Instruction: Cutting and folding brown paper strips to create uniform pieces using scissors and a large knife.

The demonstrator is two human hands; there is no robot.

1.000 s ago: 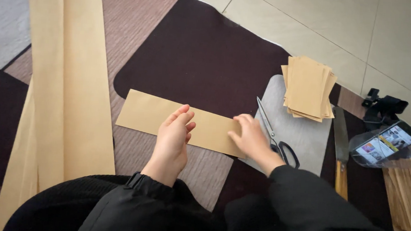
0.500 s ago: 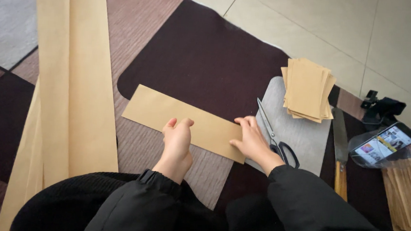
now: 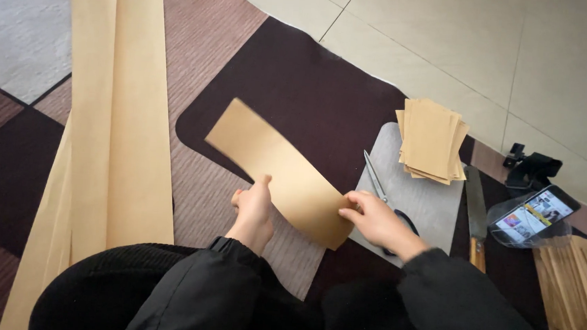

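At nine o'clock lie the long uncut kraft strips [image 3: 115, 104], smooth, matte and tan, laid side by side on the ribbed brown-and-maroon rug [image 3: 206, 35]; they look untouched, so plenty seems left to work through. Toward the centre, the left hand [image 3: 254, 207] pinches the near edge of a shorter paper sheet [image 3: 279, 171], thumb on top, fingers curled beneath. The sheet is lifted off the rug, its far end bowing upward toward eleven o'clock (thin, springy stock). The right hand [image 3: 376, 219] grips its other corner at about four o'clock, fingers closed on the paper. Past it, on a grey cutting board [image 3: 435, 206], rest scissors [image 3: 375, 181] and a stack of cut rectangles [image 3: 431, 140]. A wooden-handled knife [image 3: 476, 212], a phone [image 3: 531, 215] and another tan pile [image 3: 578, 285] lie at three o'clock, so some pieces appear finished.
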